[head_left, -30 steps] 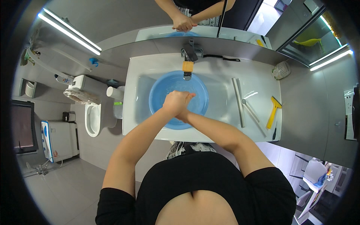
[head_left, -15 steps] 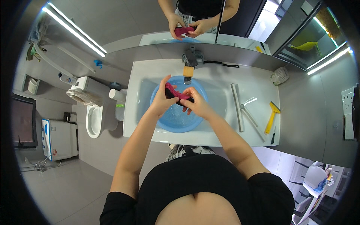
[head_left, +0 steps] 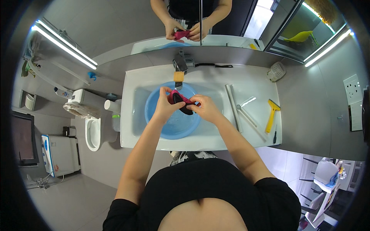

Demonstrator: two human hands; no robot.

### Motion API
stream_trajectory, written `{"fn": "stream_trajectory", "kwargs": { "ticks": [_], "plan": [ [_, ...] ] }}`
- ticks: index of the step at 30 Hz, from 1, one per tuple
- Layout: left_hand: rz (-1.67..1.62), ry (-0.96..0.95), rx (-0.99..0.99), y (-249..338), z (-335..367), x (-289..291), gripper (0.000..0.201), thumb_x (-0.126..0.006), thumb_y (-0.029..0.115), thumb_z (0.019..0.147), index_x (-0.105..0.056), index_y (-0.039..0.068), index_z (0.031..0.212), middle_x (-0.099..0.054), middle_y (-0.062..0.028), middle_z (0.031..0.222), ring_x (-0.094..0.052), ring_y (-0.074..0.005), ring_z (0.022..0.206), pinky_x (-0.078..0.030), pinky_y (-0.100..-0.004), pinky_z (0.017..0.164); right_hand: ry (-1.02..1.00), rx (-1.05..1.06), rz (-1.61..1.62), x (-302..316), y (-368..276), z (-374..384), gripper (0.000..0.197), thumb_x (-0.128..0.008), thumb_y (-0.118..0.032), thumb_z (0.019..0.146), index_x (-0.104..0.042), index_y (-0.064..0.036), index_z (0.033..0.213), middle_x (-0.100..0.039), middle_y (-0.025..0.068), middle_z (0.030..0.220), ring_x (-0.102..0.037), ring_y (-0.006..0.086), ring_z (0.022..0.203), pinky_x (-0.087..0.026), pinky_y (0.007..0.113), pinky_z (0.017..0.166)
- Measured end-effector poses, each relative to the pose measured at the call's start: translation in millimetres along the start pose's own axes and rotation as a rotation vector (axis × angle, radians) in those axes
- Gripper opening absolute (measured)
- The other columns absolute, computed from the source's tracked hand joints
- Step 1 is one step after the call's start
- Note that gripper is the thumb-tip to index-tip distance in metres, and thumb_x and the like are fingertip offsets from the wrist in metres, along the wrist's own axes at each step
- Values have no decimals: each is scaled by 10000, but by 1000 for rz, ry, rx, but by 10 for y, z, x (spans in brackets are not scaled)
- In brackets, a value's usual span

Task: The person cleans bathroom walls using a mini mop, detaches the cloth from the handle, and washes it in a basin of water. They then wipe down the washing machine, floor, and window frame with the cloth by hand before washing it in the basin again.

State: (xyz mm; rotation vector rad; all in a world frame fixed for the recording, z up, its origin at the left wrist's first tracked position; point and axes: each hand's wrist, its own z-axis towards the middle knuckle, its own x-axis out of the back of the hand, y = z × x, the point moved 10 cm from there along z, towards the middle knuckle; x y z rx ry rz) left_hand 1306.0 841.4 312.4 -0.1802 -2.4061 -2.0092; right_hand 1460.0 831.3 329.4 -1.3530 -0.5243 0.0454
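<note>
A small red-and-black cloth point(head_left: 186, 101) is stretched between my two hands over a light-blue basin point(head_left: 151, 111) with water in it. My left hand point(head_left: 164, 107) pinches its left end, thumb on the black side. My right hand point(head_left: 207, 107) grips the other end with bent fingers. The cloth looks folded or turned over, and its full shape is hidden by my fingers. The basin stands in a white sink point(head_left: 216, 143), below a tap point(head_left: 179, 63) with a yellow-orange block point(head_left: 179, 76) at its spout. The mirror shows both hands on the cloth too.
On the sink's right side lie a white bar point(head_left: 232, 109), a thin white rod point(head_left: 248, 117), a yellow scraper point(head_left: 273, 115) and a small dark tool point(head_left: 274, 137). Behind are a black-handled tool point(head_left: 214, 65) and a white basket point(head_left: 276, 72). A toilet point(head_left: 93, 134) stands left.
The view has shifted, so the sink appears further left. Between my hands the cloth has turned, showing more of its black side. Both hands still hold it.
</note>
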Motion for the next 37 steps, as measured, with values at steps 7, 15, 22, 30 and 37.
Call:
{"fn": "stream_trajectory", "kwargs": {
  "ticks": [7, 15, 22, 30, 37],
  "plan": [
    [524, -244, 169, -105, -90, -241, 356, -666, -71, 701, -513, -1, 1015, -647, -121, 906, -642, -172, 877, -505, -295, 798, 191, -115, 273, 644, 164, -235, 222, -560, -198, 934, -631, 9, 895, -579, 30, 765, -512, 110, 681, -430, 274, 635],
    [523, -327, 124, 115, -60, -559, 257, -625, 18, 754, -568, -23, 1001, -621, -81, 800, -593, -127, 741, -456, -269, 662, 411, -111, 519, 1207, 302, -399, 193, -485, -148, 988, -613, -12, 939, -564, -21, 815, -480, 59, 781, -403, 218, 727],
    [400, -284, 88, 186, 29, -611, 116, -608, 62, 822, -495, 54, 793, -452, 32, 672, -452, -71, 648, -389, -232, 621, 401, -260, 600, 1407, 890, -620, 209, -505, -177, 985, -612, -19, 898, -537, -40, 769, -462, 53, 703, -395, 220, 649],
    [355, -394, 48, 21, 11, -1019, 189, -682, 155, 851, -513, 73, 880, -510, 6, 836, -486, -100, 787, -413, -238, 692, 318, -437, 434, 1261, 1436, -1075, 244, -520, -227, 982, -604, -39, 852, -511, -66, 740, -439, 35, 669, -356, 206, 575],
    [418, -520, -52, -145, -251, -1772, 620, -751, 253, 807, -421, 128, 1317, -483, -93, 1305, -498, -220, 1139, -461, -388, 883, 78, -265, 588, 1095, 438, -759, 242, -504, -253, 999, -599, -40, 936, -543, -43, 802, -482, 37, 743, -435, 208, 684]
  ]
}}
